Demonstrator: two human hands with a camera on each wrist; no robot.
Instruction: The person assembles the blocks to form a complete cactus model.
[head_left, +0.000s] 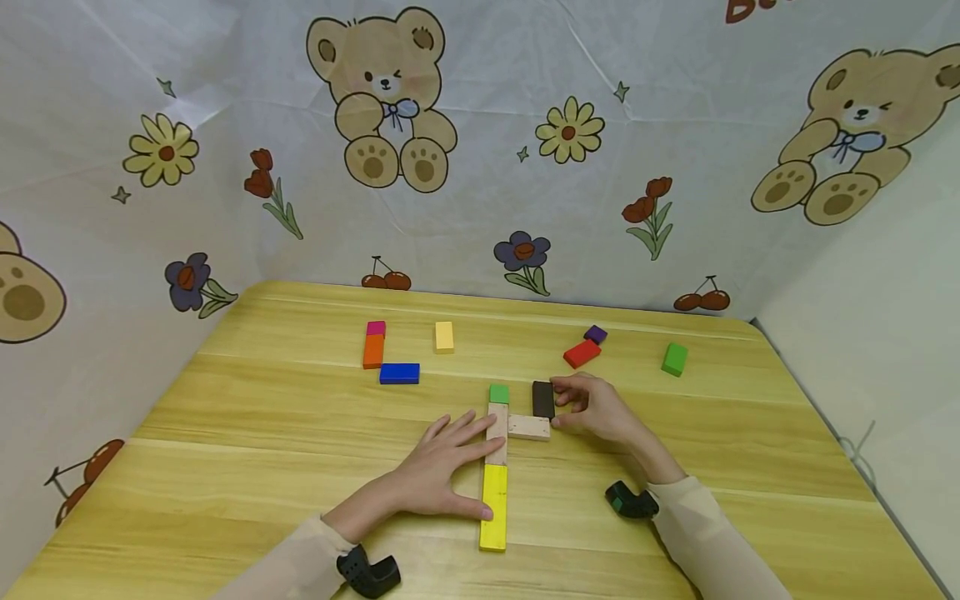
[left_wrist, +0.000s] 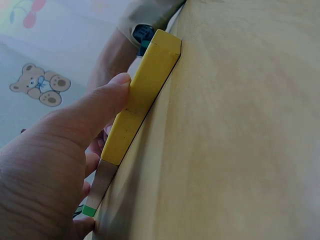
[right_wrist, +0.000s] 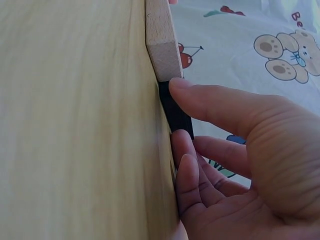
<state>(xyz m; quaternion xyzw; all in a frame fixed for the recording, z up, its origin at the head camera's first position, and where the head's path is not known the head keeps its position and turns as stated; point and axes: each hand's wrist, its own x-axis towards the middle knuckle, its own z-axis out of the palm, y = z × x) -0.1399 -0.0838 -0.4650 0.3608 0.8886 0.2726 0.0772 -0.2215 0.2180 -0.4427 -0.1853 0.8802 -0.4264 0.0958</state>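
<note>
Hands (head_left: 446, 467) (head_left: 600, 408) touching blocks (head_left: 542, 400); cloth (head_left: 480, 83), red "Be" (right_wrist: 296, 18)

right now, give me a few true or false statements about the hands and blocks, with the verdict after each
1. The right hand pinches the black block. True.
2. The left hand touches the long yellow block with its thumb. True.
3. The left hand is clenched into a fist. False: its fingers are spread.
4. The blue block lies left of the black block. True.
5. The black block touches the long yellow block. False: they are apart.
</note>
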